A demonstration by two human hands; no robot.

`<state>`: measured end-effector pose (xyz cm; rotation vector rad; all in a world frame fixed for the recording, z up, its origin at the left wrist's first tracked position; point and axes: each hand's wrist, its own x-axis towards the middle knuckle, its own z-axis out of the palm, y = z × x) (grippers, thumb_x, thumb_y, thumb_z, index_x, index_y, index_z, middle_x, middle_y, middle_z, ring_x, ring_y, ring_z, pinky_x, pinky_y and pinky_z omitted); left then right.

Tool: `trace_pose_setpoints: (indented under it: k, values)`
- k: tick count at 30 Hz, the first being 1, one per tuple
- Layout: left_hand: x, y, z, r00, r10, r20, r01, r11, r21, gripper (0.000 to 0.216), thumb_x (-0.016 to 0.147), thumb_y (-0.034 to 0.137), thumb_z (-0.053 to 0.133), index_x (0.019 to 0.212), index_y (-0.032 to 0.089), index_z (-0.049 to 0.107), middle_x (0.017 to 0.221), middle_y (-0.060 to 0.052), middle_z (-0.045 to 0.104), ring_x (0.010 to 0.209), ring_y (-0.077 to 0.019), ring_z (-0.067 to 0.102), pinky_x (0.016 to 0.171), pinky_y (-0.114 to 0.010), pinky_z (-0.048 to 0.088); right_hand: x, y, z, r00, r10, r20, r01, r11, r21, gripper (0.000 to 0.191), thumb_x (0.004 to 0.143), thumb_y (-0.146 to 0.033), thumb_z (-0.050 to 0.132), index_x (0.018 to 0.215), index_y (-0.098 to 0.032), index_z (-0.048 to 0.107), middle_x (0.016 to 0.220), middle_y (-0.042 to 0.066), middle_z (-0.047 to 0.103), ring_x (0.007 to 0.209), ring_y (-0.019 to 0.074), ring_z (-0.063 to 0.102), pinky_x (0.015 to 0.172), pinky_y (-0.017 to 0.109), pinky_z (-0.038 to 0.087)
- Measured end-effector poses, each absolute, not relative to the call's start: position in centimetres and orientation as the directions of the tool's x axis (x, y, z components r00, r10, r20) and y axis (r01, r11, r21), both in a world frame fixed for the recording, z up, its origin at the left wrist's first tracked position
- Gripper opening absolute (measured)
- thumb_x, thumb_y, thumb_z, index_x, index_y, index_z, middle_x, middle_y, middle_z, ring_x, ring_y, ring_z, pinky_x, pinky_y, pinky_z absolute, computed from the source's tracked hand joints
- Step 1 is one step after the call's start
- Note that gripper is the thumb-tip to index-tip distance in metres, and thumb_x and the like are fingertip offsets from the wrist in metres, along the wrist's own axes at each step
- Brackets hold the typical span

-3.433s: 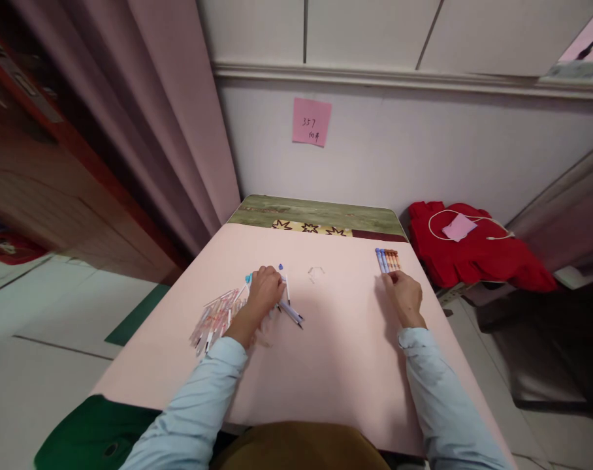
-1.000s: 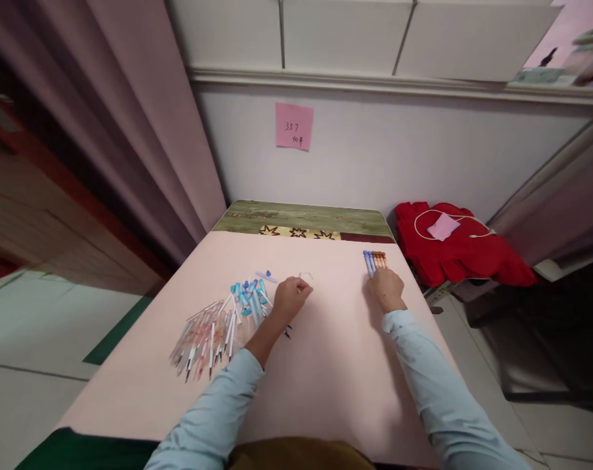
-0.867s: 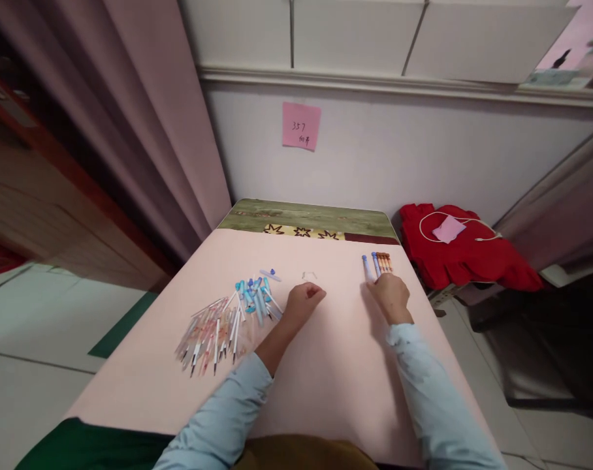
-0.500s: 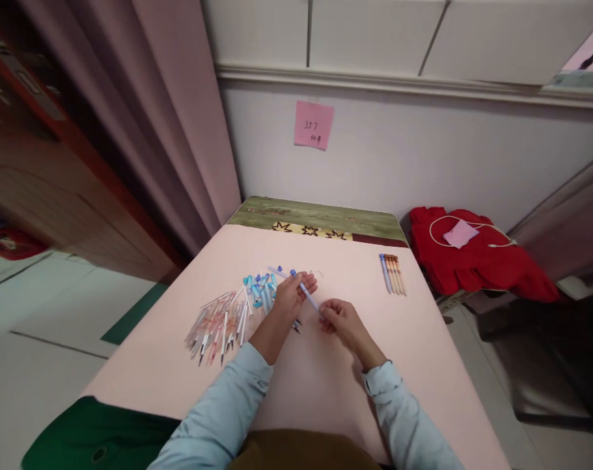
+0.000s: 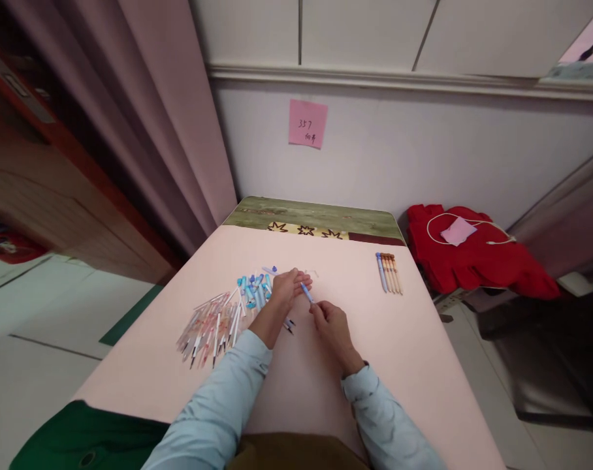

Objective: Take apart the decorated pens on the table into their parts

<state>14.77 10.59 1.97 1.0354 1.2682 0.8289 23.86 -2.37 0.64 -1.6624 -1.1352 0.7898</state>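
Observation:
A light blue pen (image 5: 307,292) is pinched at its near end by the closed fingers of my right hand (image 5: 333,326). Its far end rests against the palm of my left hand (image 5: 287,290), whose fingers stretch out open. Just left of that hand lies a heap of blue pen barrels and caps (image 5: 256,290). Nearer me is a spread of clear and white pen refills (image 5: 211,329). Dark-tipped refills (image 5: 288,325) poke out beside my left wrist. One blue barrel with a darker blue cap (image 5: 270,269) lies behind the heap.
A row of pens (image 5: 390,274), one blue and several brown-topped, lies at the right of the pale pink tabletop (image 5: 424,365). Beyond the table's right edge is a red cloth (image 5: 433,261) bearing a white cable and a pink note. A green stool (image 5: 100,437) stands front left.
Both hands have drawn closer together. The pen has slid so that less of it shows, its end now at my left palm instead of reaching past it. The view shifted slightly.

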Motion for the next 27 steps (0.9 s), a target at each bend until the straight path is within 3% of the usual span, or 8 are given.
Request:
trace_pose_setpoints:
  k: [5,9,11,15,18,21,24,27]
  values:
    - [12.9,13.2,2.9,0.023,0.985,-0.173,0.530,0.134,0.837,0.020,0.083,0.031,0.062,0.073,0.015,0.067,0.087,-0.017,0.074,0.096,-0.0290,0.070,0.082,-0.036,0.051,24.5,-2.2,0.7,0.409,0.912,0.012,0.297,-0.121,-0.947,0.034,0.090,-0.046,0.049,0.076,-0.020,0.065,0.057,-0.002,0.055,0.055,0.0150,0.050,0.053,0.025,0.035]
    - [12.0,13.9,3.1,0.093,0.990,-0.102,0.882,-0.034,0.470,0.020,0.079,0.033,0.065,0.081,0.014,0.072,0.103,-0.024,0.072,0.108,-0.0377,0.065,0.086,-0.042,0.048,24.4,-2.2,0.5,0.411,0.911,-0.040,0.173,-0.121,-0.977,0.033,0.089,-0.048,0.051,0.076,-0.020,0.064,0.055,-0.004,0.052,0.051,0.0133,0.048,0.051,0.024,0.036]
    - [11.8,13.6,3.1,0.139,0.984,-0.110,0.943,-0.098,0.318,0.024,0.080,0.033,0.064,0.088,0.012,0.073,0.106,-0.026,0.071,0.106,-0.0385,0.066,0.084,-0.042,0.048,24.3,-2.2,0.5,0.409,0.911,-0.059,0.124,-0.120,-0.985,0.034,0.089,-0.049,0.052,0.077,-0.020,0.063,0.055,-0.004,0.052,0.049,0.0124,0.046,0.050,0.024,0.035]
    - [11.3,12.4,3.7,0.128,0.991,-0.049,0.939,-0.105,0.327,0.027,0.077,0.032,0.069,0.095,0.012,0.071,0.104,-0.024,0.071,0.105,-0.0373,0.065,0.086,-0.042,0.047,24.1,-2.2,0.9,0.388,0.915,-0.108,0.002,-0.118,-0.993,0.037,0.089,-0.053,0.052,0.083,-0.019,0.063,0.056,-0.004,0.052,0.047,0.0115,0.044,0.047,0.024,0.033]
    - [11.4,10.5,3.8,0.159,0.987,-0.007,0.779,-0.121,0.615,0.024,0.083,0.037,0.063,0.094,0.015,0.069,0.096,-0.016,0.073,0.097,-0.0294,0.067,0.083,-0.037,0.049,23.9,-2.1,1.4,0.344,0.927,-0.148,-0.116,-0.115,-0.987,0.041,0.088,-0.057,0.051,0.085,-0.018,0.063,0.055,-0.005,0.049,0.045,0.0105,0.040,0.045,0.024,0.029]
    - [12.7,7.9,3.1,0.311,0.926,-0.213,0.190,0.159,0.969,0.032,0.090,0.042,0.054,0.088,0.014,0.069,0.088,-0.012,0.074,0.076,-0.0199,0.067,0.073,-0.032,0.053,23.7,-1.9,1.8,0.290,0.935,-0.204,-0.251,-0.131,-0.959,0.043,0.084,-0.061,0.055,0.081,-0.018,0.061,0.054,-0.007,0.045,0.044,0.0085,0.033,0.043,0.023,0.023]
    - [14.0,5.7,2.3,0.472,0.823,-0.318,-0.254,0.472,0.844,0.030,0.085,0.038,0.064,0.097,0.012,0.070,0.092,-0.015,0.074,0.077,-0.0182,0.068,0.077,-0.032,0.054,23.9,-1.7,1.7,0.193,0.932,-0.306,-0.424,-0.202,-0.883,0.045,0.081,-0.063,0.059,0.083,-0.018,0.060,0.052,-0.009,0.036,0.042,0.0066,0.023,0.040,0.022,0.015]
    - [14.4,4.9,1.9,0.549,0.776,-0.312,-0.383,0.565,0.730,0.027,0.083,0.032,0.066,0.101,0.011,0.072,0.096,-0.016,0.074,0.090,-0.0205,0.069,0.085,-0.032,0.054,24.4,-1.6,1.3,0.064,0.925,-0.374,-0.592,-0.266,-0.761,0.043,0.078,-0.059,0.065,0.088,-0.018,0.060,0.051,-0.012,0.026,0.041,0.0054,0.013,0.040,0.020,0.007]
